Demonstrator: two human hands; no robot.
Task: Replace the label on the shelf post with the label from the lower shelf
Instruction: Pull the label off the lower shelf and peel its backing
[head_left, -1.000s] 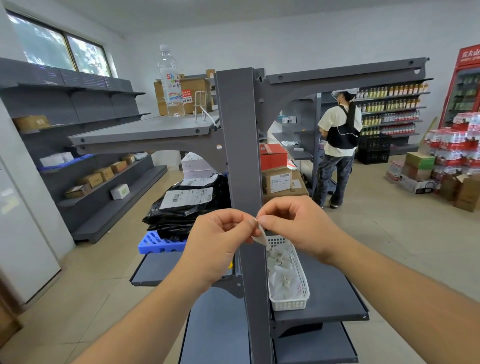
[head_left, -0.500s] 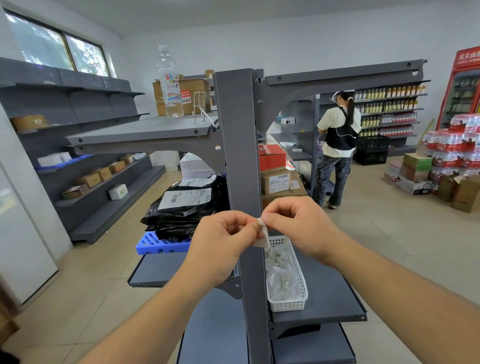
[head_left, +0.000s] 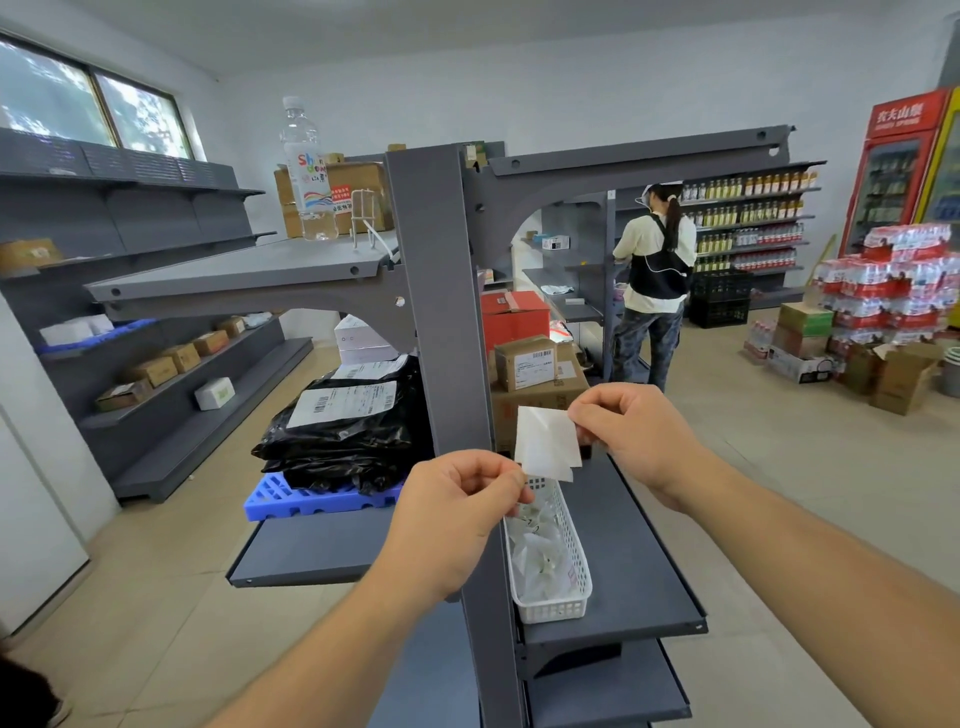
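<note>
I see a dark grey metal shelving unit, its upright post (head_left: 441, 312) carrying an upper shelf board (head_left: 249, 270) with a clear plastic water bottle (head_left: 307, 171) standing on it, and a lower shelf board (head_left: 639, 561) bearing a white perforated plastic basket (head_left: 558, 587) just beside the post.

Water bottle (head_left: 306, 171) on top shelf — black bags (head_left: 343, 441) below.

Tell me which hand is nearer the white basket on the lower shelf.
Left. The left hand overlaps the white basket's far-left rim, while the right hand is higher up, pinching a white label.
</note>
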